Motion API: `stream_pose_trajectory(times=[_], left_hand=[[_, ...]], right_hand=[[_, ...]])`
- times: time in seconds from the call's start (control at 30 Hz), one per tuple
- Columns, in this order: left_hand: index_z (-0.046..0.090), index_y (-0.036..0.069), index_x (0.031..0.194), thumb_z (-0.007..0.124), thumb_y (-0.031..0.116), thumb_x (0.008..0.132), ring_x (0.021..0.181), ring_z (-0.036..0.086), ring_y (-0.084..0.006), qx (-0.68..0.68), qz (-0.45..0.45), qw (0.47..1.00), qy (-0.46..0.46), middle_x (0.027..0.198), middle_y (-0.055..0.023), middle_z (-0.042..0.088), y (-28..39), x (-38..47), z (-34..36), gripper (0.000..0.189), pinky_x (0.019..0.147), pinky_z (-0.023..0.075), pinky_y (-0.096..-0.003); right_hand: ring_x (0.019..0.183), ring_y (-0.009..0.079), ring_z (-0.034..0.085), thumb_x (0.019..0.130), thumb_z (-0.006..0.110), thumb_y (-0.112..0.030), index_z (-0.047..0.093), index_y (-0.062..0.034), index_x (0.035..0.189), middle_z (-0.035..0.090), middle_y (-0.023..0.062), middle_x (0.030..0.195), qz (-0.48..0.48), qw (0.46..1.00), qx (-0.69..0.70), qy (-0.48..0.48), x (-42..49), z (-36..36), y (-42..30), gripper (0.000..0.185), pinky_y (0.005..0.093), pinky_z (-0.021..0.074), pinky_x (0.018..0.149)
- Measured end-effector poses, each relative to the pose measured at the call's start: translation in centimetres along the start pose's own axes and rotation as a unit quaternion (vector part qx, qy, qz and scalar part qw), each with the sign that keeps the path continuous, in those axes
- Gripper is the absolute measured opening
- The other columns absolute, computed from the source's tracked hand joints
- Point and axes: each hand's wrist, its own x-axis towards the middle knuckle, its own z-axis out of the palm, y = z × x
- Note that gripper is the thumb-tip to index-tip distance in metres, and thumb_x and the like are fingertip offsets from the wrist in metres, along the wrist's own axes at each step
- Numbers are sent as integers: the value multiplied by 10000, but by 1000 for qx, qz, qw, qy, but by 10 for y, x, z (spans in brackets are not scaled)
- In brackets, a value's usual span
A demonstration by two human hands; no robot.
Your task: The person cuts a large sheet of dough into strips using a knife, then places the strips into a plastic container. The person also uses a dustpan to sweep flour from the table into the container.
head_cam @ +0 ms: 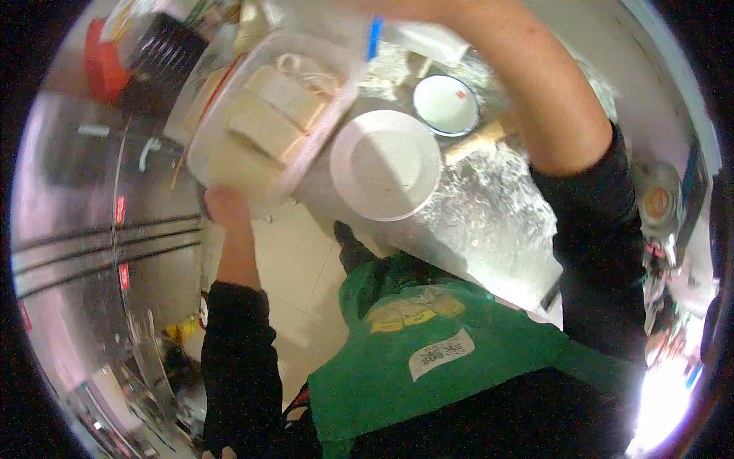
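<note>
My left hand (227,206) grips the near corner of a translucent plastic container (275,198). Inside it lie several pale, blocky slabs (272,126), perhaps dough or tofu, with a looser pale piece (309,74) at the far end. My right forearm (527,74) reaches across to the picture's top edge. Only a strip of the wrist or hand (401,8) shows there, near the container's far side, and its fingers are hidden. Beside the container a round white bowl or basin (390,166) rests at the worktop's near edge. Behind it stands a white bowl with a blue rim (446,106).
The metal worktop (487,212) is dusted with white powder, probably flour. A wooden stick or board (479,140) lies by the bowls. Steel cabinet fronts (155,172) and a black ribbed object (169,46) are at left. Tiled floor (298,252) shows below; I wear a green apron (436,338).
</note>
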Motion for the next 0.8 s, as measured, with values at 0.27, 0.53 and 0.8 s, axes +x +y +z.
stream_pose_trajectory(times=[0.27, 0.53, 0.8], left_hand=[[611, -8, 1066, 493, 250, 959, 994, 652, -424, 136, -36, 987, 72, 1081, -236, 663, 36, -28, 11, 303, 852, 518, -491], [588, -9, 1076, 415, 241, 1002, 1009, 634, -441, 107, -78, 982, 133, 1067, -242, 665, 119, -60, -4, 313, 852, 496, -506], [586, 4, 1110, 404, 242, 1007, 1031, 633, -430, 80, -80, 985, 132, 1076, -223, 671, 113, -60, 2, 316, 882, 488, -498]], right_hand=[[1241, 431, 517, 836, 653, -288, 492, 35, 1317, 520, 296, 1331, 147, 987, 50, 28, 40, 115, 48, 601, 476, 435, 1046], [936, 380, 677, 888, 682, -400, 697, -35, 1065, 699, 248, 993, 183, 971, 157, -15, 48, 162, 16, 406, 463, 533, 829], [1064, 372, 632, 795, 665, -116, 689, -72, 1132, 679, 181, 1150, 36, 936, 296, 189, -2, 163, -85, 341, 472, 492, 928]])
